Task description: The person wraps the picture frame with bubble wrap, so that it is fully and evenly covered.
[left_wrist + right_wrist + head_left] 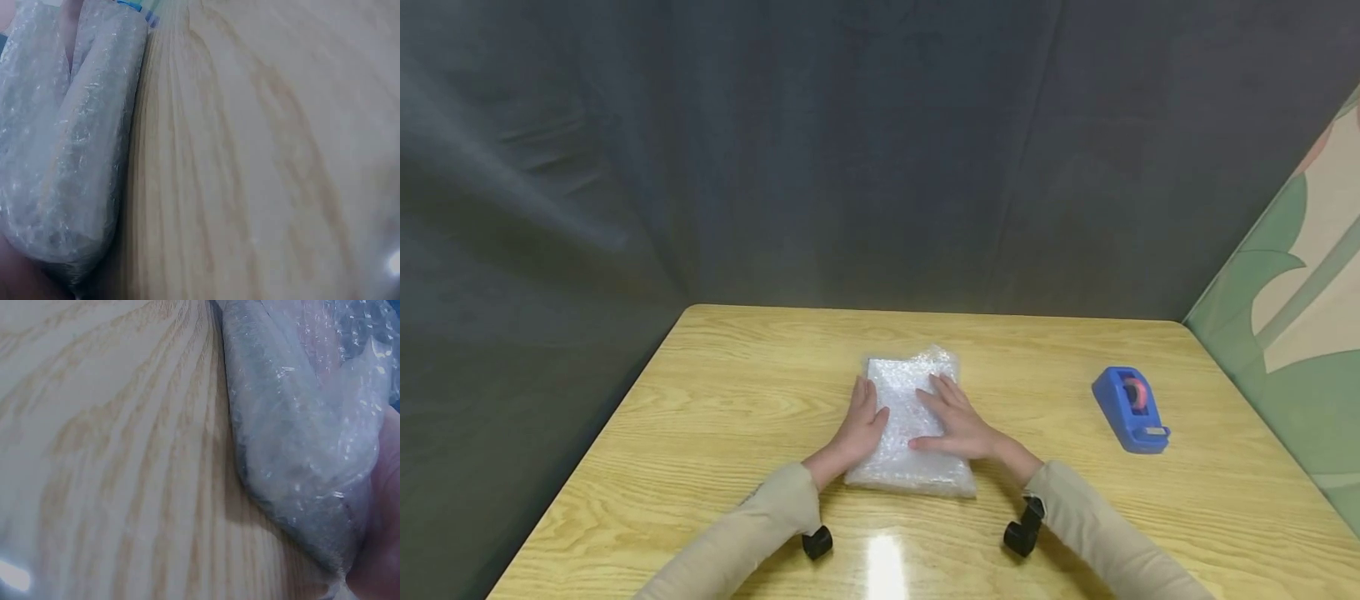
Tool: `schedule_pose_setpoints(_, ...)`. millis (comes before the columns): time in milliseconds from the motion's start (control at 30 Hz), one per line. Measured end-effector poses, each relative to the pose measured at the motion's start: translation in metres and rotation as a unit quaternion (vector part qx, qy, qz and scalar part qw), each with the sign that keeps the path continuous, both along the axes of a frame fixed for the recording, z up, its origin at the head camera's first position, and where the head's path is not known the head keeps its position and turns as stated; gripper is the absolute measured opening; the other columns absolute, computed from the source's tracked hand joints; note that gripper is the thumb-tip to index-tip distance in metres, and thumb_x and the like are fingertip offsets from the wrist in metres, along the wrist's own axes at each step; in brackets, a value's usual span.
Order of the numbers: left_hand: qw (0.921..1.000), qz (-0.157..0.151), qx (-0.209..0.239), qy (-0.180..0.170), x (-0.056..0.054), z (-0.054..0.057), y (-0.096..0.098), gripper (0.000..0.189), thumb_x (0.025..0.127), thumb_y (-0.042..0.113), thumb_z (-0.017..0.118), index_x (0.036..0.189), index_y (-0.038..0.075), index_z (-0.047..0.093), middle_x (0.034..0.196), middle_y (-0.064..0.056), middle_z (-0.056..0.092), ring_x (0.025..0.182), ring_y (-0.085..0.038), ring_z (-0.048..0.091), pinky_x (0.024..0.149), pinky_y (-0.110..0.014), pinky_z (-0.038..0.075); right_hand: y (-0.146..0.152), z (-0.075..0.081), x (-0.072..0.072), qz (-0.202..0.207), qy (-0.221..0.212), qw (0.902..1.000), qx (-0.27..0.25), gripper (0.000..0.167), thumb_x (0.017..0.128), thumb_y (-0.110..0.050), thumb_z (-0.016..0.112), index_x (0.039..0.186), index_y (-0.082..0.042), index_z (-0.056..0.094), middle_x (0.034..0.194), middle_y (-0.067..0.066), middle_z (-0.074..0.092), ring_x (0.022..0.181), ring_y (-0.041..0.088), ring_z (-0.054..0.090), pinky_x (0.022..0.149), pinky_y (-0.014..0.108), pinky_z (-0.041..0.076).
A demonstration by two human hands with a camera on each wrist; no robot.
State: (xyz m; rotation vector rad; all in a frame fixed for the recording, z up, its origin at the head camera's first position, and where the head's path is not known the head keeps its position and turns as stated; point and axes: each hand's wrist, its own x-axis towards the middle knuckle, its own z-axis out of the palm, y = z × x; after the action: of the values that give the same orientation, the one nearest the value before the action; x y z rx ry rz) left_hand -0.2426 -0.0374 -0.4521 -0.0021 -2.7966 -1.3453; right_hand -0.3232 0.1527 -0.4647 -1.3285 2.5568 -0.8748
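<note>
A flat rectangular package in clear bubble wrap point(902, 468) lies on the wooden table; what is inside is hidden. Along its left edge rests my left hand point(857, 429), fingers together and extended, thumb over the top. My right hand point(961, 427) lies across the right part with its fingers spread on the wrap. In the left wrist view, the near end of the bubble-wrapped package point(81, 181) shows folded layers of wrap. The right wrist view shows the other near corner of the package point(294, 437), with part of my right hand point(382, 519) at its side.
A blue tape dispenser point(1131, 410) with a pink roll stands at the right of the wooden table point(737, 392). Dark curtain point(865, 167) hangs behind and on the left. A patterned cloth point(1300, 333) borders the right edge. Black cameras point(817, 542) sit under both wrists.
</note>
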Motion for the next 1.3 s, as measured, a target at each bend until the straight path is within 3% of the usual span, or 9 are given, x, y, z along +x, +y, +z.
schedule_pose_setpoints(200,0.9919,-0.039,-0.121,0.001,-0.004,0.005,-0.001,0.058,0.098,0.018,0.034,0.137,-0.016,0.009,0.146,-0.029,-0.009,0.135,-0.039,-0.006,0.111,-0.048,0.006,0.001,0.002,-0.001,0.006,0.016,0.9998,-0.002,0.089,0.073,-0.048,0.069,0.137,0.003,0.034,0.146,0.028,0.009,0.135,0.042,0.001,0.107,0.059,0.004)
schedule_pose_setpoints(333,0.9811,-0.098,-0.164,-0.031,-0.008,0.012,-0.013,0.06,0.098,0.024,0.033,0.139,-0.013,0.008,0.147,-0.025,-0.009,0.136,-0.035,-0.008,0.111,-0.045,0.005,0.002,0.003,-0.002,0.008,0.011,0.9999,0.001,0.088,0.074,-0.046,0.069,0.137,0.004,0.033,0.146,0.029,0.009,0.134,0.043,0.001,0.106,0.059,0.004)
schedule_pose_setpoints(533,0.9772,-0.173,-0.075,-0.097,-0.01,0.021,-0.04,0.081,0.085,0.026,0.058,0.144,0.003,0.008,0.151,-0.006,-0.013,0.137,-0.02,-0.013,0.112,-0.044,0.001,0.002,0.003,-0.003,0.011,-0.001,0.9999,0.002,0.087,0.074,-0.044,0.069,0.138,0.004,0.032,0.146,0.028,0.008,0.135,0.042,-0.001,0.106,0.06,0.003)
schedule_pose_setpoints(633,0.9744,-0.192,-0.067,-0.095,-0.008,0.019,-0.047,0.095,0.078,0.033,0.07,0.145,0.007,0.008,0.151,-0.003,-0.014,0.137,-0.019,-0.014,0.111,-0.045,0.002,0.002,0.002,-0.004,0.015,-0.001,0.9999,0.004,0.087,0.075,-0.044,0.068,0.138,0.003,0.032,0.147,0.028,0.008,0.134,0.042,-0.001,0.106,0.06,0.003)
schedule_pose_setpoints(833,0.9629,-0.209,-0.167,-0.032,0.002,0.016,-0.039,0.088,0.084,0.045,0.059,0.144,0.001,0.012,0.151,-0.011,-0.003,0.138,-0.027,-0.008,0.111,-0.044,0.007,0.004,0.0,-0.003,0.017,0.001,0.9999,0.002,0.085,0.076,-0.042,0.067,0.138,0.003,0.031,0.146,0.029,0.007,0.134,0.044,-0.001,0.105,0.062,0.003)
schedule_pose_setpoints(1000,0.9378,-0.214,-0.273,-0.011,0.005,0.015,-0.033,0.082,0.09,0.053,0.042,0.144,0.001,0.009,0.151,-0.013,-0.003,0.138,-0.026,-0.006,0.112,-0.04,0.006,0.004,0.004,-0.001,0.019,-0.009,0.9998,0.002,0.081,0.078,-0.038,0.065,0.139,0.002,0.031,0.147,0.027,0.006,0.134,0.043,-0.003,0.105,0.062,0.002)
schedule_pose_setpoints(1133,0.9172,-0.209,-0.339,-0.013,0.006,0.017,-0.033,0.081,0.09,0.058,0.033,0.144,0.003,0.008,0.151,-0.011,-0.002,0.138,-0.025,-0.004,0.112,-0.039,0.004,-0.001,0.003,0.0,0.02,0.02,0.9995,0.015,0.079,0.079,-0.039,0.062,0.139,0.002,0.031,0.147,0.028,0.008,0.134,0.043,0.0,0.105,0.061,0.004)
schedule_pose_setpoints(1233,0.9125,-0.206,-0.353,-0.014,0.005,0.017,-0.032,0.082,0.09,0.06,0.033,0.145,0.004,0.01,0.152,-0.01,0.0,0.139,-0.024,-0.003,0.113,-0.039,0.005,-0.002,0.001,0.001,0.016,0.047,0.9983,0.032,0.081,0.079,-0.044,0.06,0.139,0.002,0.031,0.147,0.028,0.009,0.134,0.043,0.001,0.106,0.06,0.007)
schedule_pose_setpoints(1300,0.9143,-0.206,-0.349,-0.013,0.003,0.017,-0.031,0.082,0.09,0.06,0.033,0.145,0.003,0.01,0.152,-0.009,0.001,0.139,-0.024,-0.002,0.113,-0.039,0.005,-0.002,0.001,0.0,0.013,0.051,0.9979,0.038,0.085,0.078,-0.049,0.061,0.139,0.001,0.031,0.147,0.027,0.009,0.135,0.042,0.001,0.107,0.058,0.006)
